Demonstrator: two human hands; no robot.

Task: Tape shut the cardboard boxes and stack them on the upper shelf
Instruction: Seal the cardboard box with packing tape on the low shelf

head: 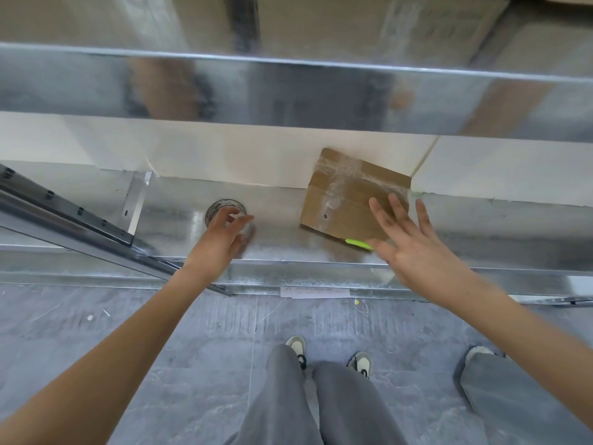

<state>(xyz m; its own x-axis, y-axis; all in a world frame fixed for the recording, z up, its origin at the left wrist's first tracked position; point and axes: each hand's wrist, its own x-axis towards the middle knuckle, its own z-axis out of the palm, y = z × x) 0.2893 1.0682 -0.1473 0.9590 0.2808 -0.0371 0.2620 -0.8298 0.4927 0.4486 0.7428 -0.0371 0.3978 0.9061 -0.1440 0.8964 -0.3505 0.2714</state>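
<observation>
A small cardboard box (345, 200) lies on the lower metal shelf (279, 239), its top wrapped with clear tape, its far edge against the white wall. My right hand (407, 239) hovers over the box's near right corner with fingers spread and straight, holding nothing. A roll of clear tape (221, 208) sits on the shelf to the left of the box. My left hand (226, 232) is just in front of the roll, fingers loosely curved around its near side; whether they touch it is unclear. A green-handled tool (359, 244) lies at the box's near edge.
The upper metal shelf (288, 88) runs across the top of the view, with large cardboard boxes (369, 24) standing on it. A dark metal rail (73, 220) slants at the left. Another person's leg and shoe (500, 380) stand at the right on the grey floor.
</observation>
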